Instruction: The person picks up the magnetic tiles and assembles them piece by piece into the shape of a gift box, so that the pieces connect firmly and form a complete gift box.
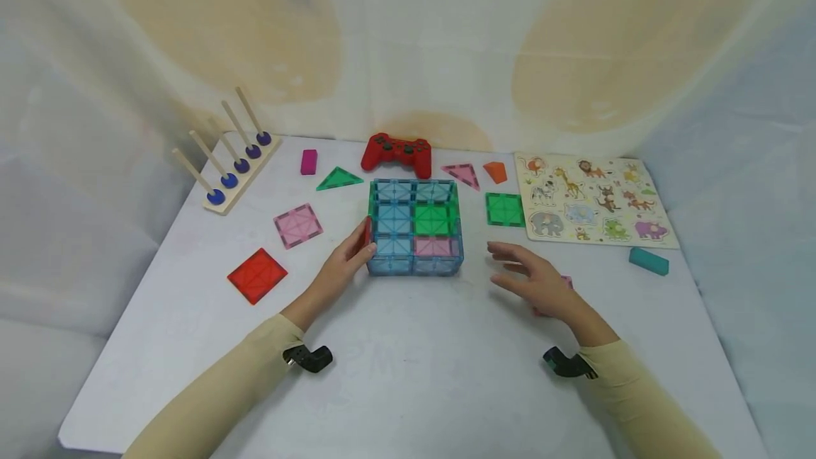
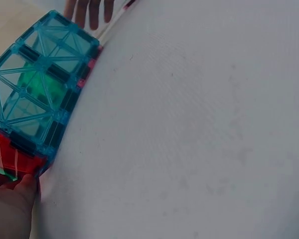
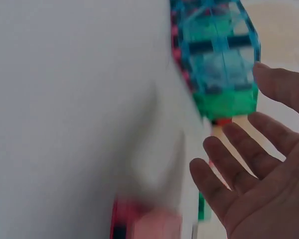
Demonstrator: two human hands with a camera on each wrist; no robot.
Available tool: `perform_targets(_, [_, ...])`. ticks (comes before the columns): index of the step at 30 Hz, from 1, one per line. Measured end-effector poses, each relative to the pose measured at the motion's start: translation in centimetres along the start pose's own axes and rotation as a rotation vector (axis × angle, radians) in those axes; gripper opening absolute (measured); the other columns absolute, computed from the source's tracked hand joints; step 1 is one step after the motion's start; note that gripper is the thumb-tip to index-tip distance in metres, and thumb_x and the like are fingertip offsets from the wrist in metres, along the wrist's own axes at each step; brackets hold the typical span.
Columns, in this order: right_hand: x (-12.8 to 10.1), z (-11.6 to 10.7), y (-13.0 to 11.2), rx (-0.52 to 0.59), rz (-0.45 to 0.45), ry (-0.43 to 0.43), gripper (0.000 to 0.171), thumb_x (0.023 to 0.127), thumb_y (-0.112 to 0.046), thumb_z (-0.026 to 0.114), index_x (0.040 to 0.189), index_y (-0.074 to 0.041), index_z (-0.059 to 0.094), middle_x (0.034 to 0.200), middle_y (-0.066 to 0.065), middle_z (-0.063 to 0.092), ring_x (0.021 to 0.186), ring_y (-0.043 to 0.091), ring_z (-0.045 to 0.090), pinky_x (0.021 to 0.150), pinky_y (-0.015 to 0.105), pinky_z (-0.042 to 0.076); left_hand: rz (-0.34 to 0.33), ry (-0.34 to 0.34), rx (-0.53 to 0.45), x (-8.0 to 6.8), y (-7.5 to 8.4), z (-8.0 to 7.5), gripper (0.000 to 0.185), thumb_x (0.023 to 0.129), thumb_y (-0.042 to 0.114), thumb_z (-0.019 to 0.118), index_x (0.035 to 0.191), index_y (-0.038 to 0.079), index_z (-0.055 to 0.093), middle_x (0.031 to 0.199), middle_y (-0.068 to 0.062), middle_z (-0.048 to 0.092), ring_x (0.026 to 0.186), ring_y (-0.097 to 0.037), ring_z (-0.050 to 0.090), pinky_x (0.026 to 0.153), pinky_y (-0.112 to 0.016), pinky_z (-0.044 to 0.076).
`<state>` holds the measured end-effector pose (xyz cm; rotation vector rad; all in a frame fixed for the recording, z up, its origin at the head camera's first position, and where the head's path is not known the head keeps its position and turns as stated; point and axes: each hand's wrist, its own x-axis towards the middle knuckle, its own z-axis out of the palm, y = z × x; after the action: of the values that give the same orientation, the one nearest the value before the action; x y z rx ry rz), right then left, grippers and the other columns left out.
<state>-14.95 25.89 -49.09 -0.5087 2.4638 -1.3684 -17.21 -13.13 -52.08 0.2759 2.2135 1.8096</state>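
Observation:
A low box of blue, green and pink magnetic tiles [image 1: 414, 229] stands mid-table. My left hand [image 1: 365, 243] pinches a red tile [image 1: 367, 231] held upright against the box's left side. In the left wrist view that red tile [image 2: 12, 157] meets the blue wall [image 2: 40, 84], with my thumb [image 2: 17, 191] on it. Right of the box, my right hand [image 1: 506, 266] hovers open with its fingers spread, holding nothing. A pink tile [image 1: 566, 282] lies partly hidden under it. The right wrist view shows the open palm [image 3: 259, 174] beside the box [image 3: 219, 55] and the blurred pink tile [image 3: 144, 224].
On the table lie a red game controller [image 1: 397, 153], a wooden peg rack [image 1: 232, 154], an animal puzzle board [image 1: 593, 197], loose green [image 1: 505, 209], pink [image 1: 297, 225] and red [image 1: 257, 275] square tiles, two triangles, and small blocks including a teal one [image 1: 649, 261].

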Motion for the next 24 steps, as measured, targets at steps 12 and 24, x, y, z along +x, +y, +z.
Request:
perform_targets(12, [-5.4,-4.9,2.8,-0.36,0.177,-0.046,0.078,0.089,-0.035,0.08,0.153,-0.009,0.044,0.152,0.021,0.043,0.135,0.042,0.042,0.108,0.066,0.037,0.018,-0.016,0.021,0.3,-0.2,-0.3,0.063,0.108,0.035,0.048,0.164,0.025,0.019,0.168,0.0,0.02,0.154,-0.024,0.02,0.118,-0.052,0.031])
perform_targets(24, [-6.8,-5.5,3.7,-0.528,0.11,-0.06,0.076,0.083,-0.022,0.085,0.148,-0.004,0.05,0.148,0.024,0.042,0.137,0.048,0.034,0.107,0.069,0.036,0.011,-0.034,0.003,0.3,-0.1,-0.3,0.066,0.108,0.029,0.049,0.164,0.024,0.016,0.17,0.0,0.016,0.155,-0.024,0.016,0.12,-0.051,0.027])
